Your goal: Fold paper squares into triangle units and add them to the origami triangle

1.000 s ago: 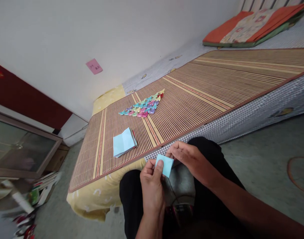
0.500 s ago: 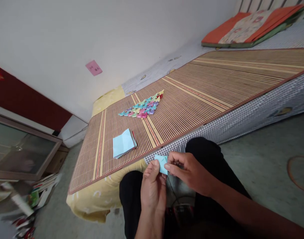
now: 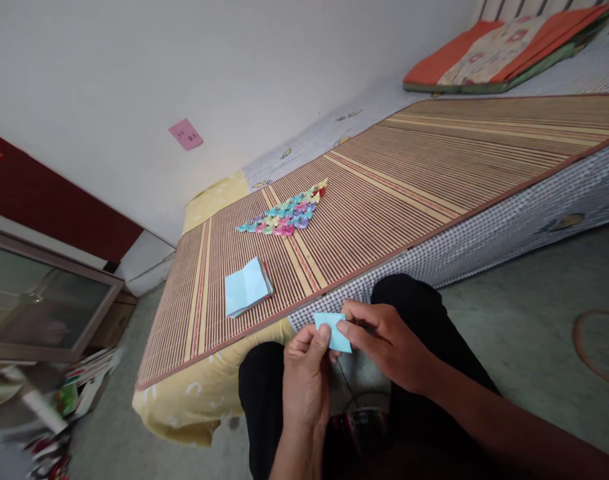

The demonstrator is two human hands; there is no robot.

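Note:
Both hands pinch a small light-blue folded paper above my lap, just in front of the bed's edge. My left hand grips its lower left side with thumb and fingers closed. My right hand presses the paper's right edge between thumb and forefinger. A stack of light-blue paper sheets lies on the striped bamboo mat, to the upper left of my hands. Farther back on the mat sits a triangular cluster of several small colourful folded paper pieces.
The bed has a checkered sheet and a yellow end. An orange and green folded quilt lies at its far end. A glass-fronted cabinet and scattered papers stand at the left. A pink note sticks on the wall.
The paper has been refolded smaller between my fingers. My right hand moved in from the paper's top edge to pinch its right side, and the left thumb shifted on it.

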